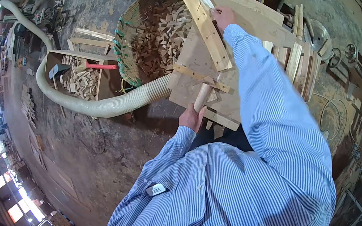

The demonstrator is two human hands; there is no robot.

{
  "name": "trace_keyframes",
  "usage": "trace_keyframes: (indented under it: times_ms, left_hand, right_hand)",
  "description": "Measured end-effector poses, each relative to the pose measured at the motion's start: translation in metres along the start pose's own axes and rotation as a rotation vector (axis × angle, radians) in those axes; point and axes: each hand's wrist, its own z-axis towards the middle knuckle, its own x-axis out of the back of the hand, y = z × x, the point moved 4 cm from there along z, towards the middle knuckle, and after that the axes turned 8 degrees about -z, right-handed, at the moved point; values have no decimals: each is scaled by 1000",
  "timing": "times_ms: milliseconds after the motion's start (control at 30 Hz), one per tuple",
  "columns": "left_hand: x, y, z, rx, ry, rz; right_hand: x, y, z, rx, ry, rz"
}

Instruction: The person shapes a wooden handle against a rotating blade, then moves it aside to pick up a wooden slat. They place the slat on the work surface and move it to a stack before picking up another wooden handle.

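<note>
- On the near part of the table (189, 58), a pale wooden piece (202, 96) points away from the person, its far end by a short batten (190, 72). Can't tell if they're actually touching.
- Left hand (191, 117) has its fingers curled round the near end of that piece.
- Handling-wise, I'd guess it's light, stiff and hard to break, maybe a bit slick if sanded. I'd grab it right there, at the near end, well clear of the batten.
- Further up, a longer plank (206, 31) with dark spots along it lies slantwise across the table, one end poking out toward the basket.
- Right hand (224, 17) is out at the far side, fingertips by a pale strip (205, 0) next to the plank. Pinching or just pressing? Can't tell from here.
- Off to the left there's a woven basket (126, 32) full of wood offcuts, with a fat ribbed hose (151, 92) running below it.
- Beyond that, an open box (80, 54) holding more offcuts and something red (101, 66).
</note>
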Motion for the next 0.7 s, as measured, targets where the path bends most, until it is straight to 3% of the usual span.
trace_keyframes:
  times_ms: [700]
  left_hand:
    - [-7,71,79,-87,125,66]
  right_hand:
    - [35,22,96,-7,62,-16]
